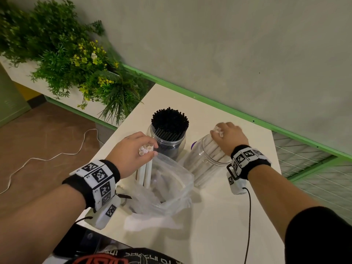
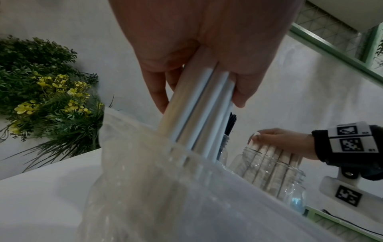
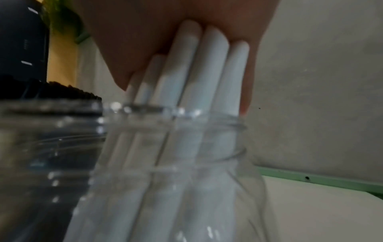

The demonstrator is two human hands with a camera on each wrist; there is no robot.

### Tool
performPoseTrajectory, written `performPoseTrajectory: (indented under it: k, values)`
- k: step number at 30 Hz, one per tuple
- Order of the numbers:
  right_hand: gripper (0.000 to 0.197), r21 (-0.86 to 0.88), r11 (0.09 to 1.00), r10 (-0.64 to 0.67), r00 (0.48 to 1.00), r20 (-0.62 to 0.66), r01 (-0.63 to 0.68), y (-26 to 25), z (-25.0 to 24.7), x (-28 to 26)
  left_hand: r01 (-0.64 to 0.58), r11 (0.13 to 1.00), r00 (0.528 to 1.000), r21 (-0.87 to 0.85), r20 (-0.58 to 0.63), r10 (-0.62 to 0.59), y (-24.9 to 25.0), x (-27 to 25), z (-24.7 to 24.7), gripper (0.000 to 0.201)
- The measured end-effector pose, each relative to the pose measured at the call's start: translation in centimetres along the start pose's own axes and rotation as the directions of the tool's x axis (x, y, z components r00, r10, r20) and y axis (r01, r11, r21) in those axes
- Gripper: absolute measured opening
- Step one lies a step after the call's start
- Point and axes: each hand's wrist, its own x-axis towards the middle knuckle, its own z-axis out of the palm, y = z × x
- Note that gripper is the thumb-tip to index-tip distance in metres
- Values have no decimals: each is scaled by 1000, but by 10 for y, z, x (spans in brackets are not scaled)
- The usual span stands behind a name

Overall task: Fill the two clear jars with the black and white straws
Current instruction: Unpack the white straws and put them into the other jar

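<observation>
Two clear jars stand on the white table [image 1: 219, 225]. The left jar [image 1: 167, 143] is packed with black straws [image 1: 170, 121]. The right jar [image 1: 207, 161] [image 3: 186, 163] holds several white straws [image 3: 196, 73] [image 2: 269, 155] leaning in it. My right hand [image 1: 228, 138] [image 2: 283, 139] grips their top ends above the jar mouth. My left hand [image 1: 131, 151] [image 2: 196, 57] grips a bunch of white straws [image 1: 145, 168] [image 2: 199, 111]; their lower ends stand inside a clear plastic bag [image 1: 167, 189] [image 2: 165, 188].
A planter of green plants with yellow flowers [image 1: 76, 60] sits left of the table. A green rail [image 1: 228, 109] runs along the grey wall behind the jars. A white cable [image 1: 47, 159] lies on the brown floor. A black cable [image 1: 249, 216] trails from my right wrist.
</observation>
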Motion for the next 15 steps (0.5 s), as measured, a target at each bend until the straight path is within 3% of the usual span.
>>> performPoseTrajectory:
  k: [2, 7, 12, 15]
  values:
    - [43, -5, 999, 44, 994, 102, -43, 1, -3, 1, 1, 1000, 1000, 1, 5, -1, 1, 0, 0, 28]
    - [47, 19, 1000, -2, 999, 40, 1, -5, -2, -13, 4, 1000, 1000, -11, 3, -4, 2, -1, -1, 30]
    - [56, 126, 990, -68, 992, 107, 55, -8, -3, -33, -8, 1000, 1000, -24, 0, 8, 3, -2, -2, 31]
    - [64, 198, 972, -130, 991, 11, 126, -4, -1, -46, -12, 1000, 1000, -19, 6, 12, 3, -3, -2, 30]
